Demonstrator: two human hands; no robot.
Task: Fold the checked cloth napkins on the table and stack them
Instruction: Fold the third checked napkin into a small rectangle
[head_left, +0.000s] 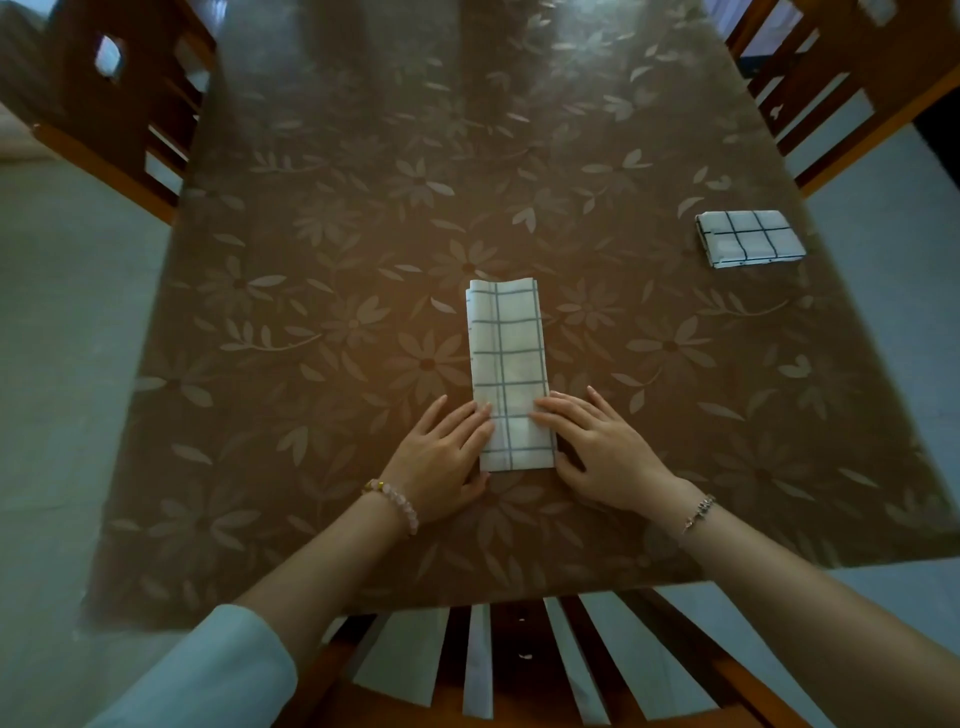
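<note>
A white napkin with dark checks (508, 358) lies in the middle of the table, folded into a long narrow strip that runs away from me. My left hand (441, 457) rests flat with straight fingers on its near left edge. My right hand (592, 447) lies flat on its near right edge, fingertips on the cloth. Another checked napkin (748, 238), folded into a small rectangle, sits alone near the table's right edge.
The table (363, 234) carries a brown cloth with a pale flower pattern. Wooden chairs stand at the far left (114, 93), far right (852, 78) and right in front of me (519, 665). Pale floor shows on both sides.
</note>
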